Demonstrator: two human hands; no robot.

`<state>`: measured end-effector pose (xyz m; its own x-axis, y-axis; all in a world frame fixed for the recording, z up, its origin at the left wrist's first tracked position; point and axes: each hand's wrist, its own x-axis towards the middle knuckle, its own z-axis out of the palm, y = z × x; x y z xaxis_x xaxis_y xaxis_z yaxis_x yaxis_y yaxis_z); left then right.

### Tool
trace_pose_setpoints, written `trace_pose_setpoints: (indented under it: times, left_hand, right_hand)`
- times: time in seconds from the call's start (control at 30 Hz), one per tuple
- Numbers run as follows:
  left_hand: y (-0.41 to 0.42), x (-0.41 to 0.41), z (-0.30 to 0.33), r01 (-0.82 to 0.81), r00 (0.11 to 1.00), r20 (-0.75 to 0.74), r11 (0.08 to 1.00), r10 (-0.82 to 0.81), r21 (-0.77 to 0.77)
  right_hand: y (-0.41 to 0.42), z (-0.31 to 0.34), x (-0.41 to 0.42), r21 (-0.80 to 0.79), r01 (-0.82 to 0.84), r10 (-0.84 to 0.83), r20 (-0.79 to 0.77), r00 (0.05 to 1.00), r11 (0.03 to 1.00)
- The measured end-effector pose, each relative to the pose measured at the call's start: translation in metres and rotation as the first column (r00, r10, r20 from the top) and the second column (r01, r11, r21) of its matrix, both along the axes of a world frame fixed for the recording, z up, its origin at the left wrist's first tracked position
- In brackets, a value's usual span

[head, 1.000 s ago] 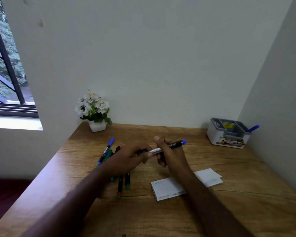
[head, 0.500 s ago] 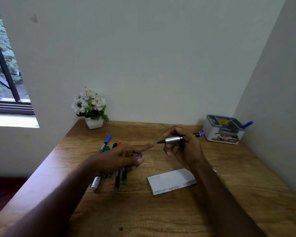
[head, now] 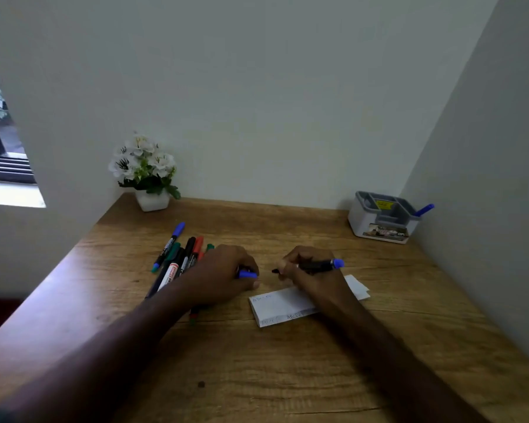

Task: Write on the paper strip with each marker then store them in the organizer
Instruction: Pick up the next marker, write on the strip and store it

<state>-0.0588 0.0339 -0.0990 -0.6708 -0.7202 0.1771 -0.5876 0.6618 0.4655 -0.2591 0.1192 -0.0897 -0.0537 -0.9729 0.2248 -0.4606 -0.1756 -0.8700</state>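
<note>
a wooden desk [head: 287,377] sits tucked into a pale-walled corner, with a slice of window off to the left. at the back left a small white pot of white flowers [head: 145,170] stands against the wall. at the back right, close to the side wall, is the grey and white organizer [head: 382,216], and one blue-capped marker [head: 423,210] leans out of its right side.

the person's left hand [head: 223,274] rests on the desk with its fingers curled round a blue cap [head: 247,274], which pokes out toward the right. just behind and to the left of that hand lies a loose bunch of markers [head: 180,259] with blue, green, black and red caps, some of them running under the wrist.

the right hand [head: 310,274] grips an uncapped marker [head: 312,265], fingers wrapped round its dark barrel, the tip pointing left toward the other hand and the blue end sticking out to the right. the tip is above bare wood, just beyond the near paper.

the white paper strip [head: 280,306] lies flat under the right wrist, with faint writing along its top left and bottom edges. another piece of white paper [head: 358,288] shows beside it to the right.
</note>
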Motion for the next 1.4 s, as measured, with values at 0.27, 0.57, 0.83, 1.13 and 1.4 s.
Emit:
trace_pose_setpoints:
  times: [0.27, 0.57, 0.83, 1.13, 1.4]
  left_hand:
    - [0.001, 0.0, -0.001, 0.081, 0.996, 0.031, 0.996, -0.08, -0.027]
    - [-0.005, -0.001, -0.007, 0.099, 0.989, 0.095, 0.99, -0.109, 0.104]
    - [-0.008, 0.0, -0.01, 0.071, 0.991, 0.099, 0.979, -0.091, 0.19]
    - [-0.008, 0.0, -0.011, 0.069, 0.993, 0.079, 0.974, -0.088, 0.216]
    - [-0.008, -0.002, -0.01, 0.074, 0.992, 0.083, 0.973, -0.094, 0.218]
  right_hand:
    - [0.0, -0.014, -0.002, 0.038, 0.051, -0.051, -0.02, 0.999, 0.998]
    - [0.015, -0.014, 0.008, -0.03, 0.08, -0.082, -0.088, 0.993, 0.996]
    - [0.013, -0.017, 0.003, 0.074, 0.133, -0.13, -0.043, 0.991, 0.988]
    - [0.015, -0.016, 0.006, 0.081, 0.099, -0.095, -0.059, 0.994, 0.992]
    - [0.014, -0.014, 0.009, 0.072, 0.098, -0.092, -0.076, 0.993, 0.993]
